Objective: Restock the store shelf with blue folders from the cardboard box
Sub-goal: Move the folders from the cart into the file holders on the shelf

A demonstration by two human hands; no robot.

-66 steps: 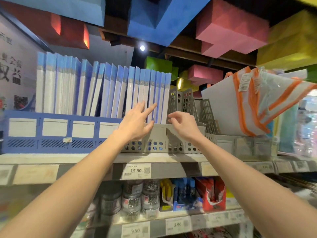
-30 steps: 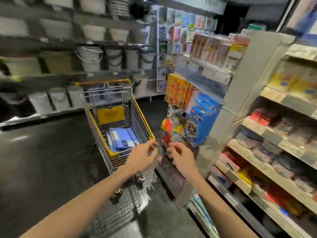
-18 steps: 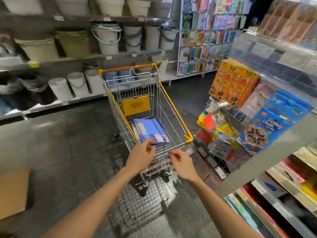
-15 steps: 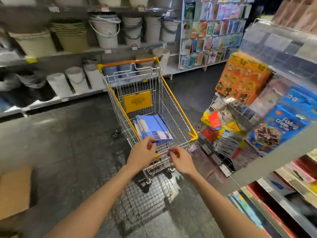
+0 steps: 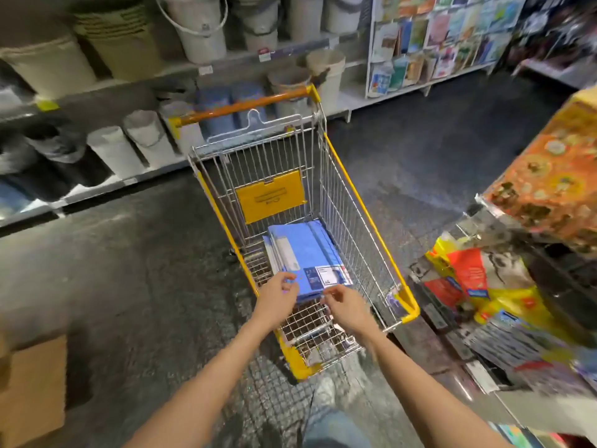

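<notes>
I've turned from the shelf | both hands, left (image 5: 277, 294) and right (image 5: 343, 303), now reach empty, loosely curled, over flat blue plastic folders (image 5: 307, 257) in the yellow-rimmed wire trolley (image 5: 361, 202) | next: grab a batch.

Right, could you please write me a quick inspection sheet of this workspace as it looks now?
Surface: dark, speckled floor; no table.
Job's things: stack of blue folders lying flat in the cart; top one bears a white label. Cardboard box on the floor at lower left, contents not visible.
Clutter: colourful packets on the rack at right.
Hands: left hand and right hand at the near edge of the folders, fingers curled; blurred, so grip cannot be told.
Cables: nothing seen.
Surroundings: buckets on shelves behind the cart; card rack at upper right.
</notes>
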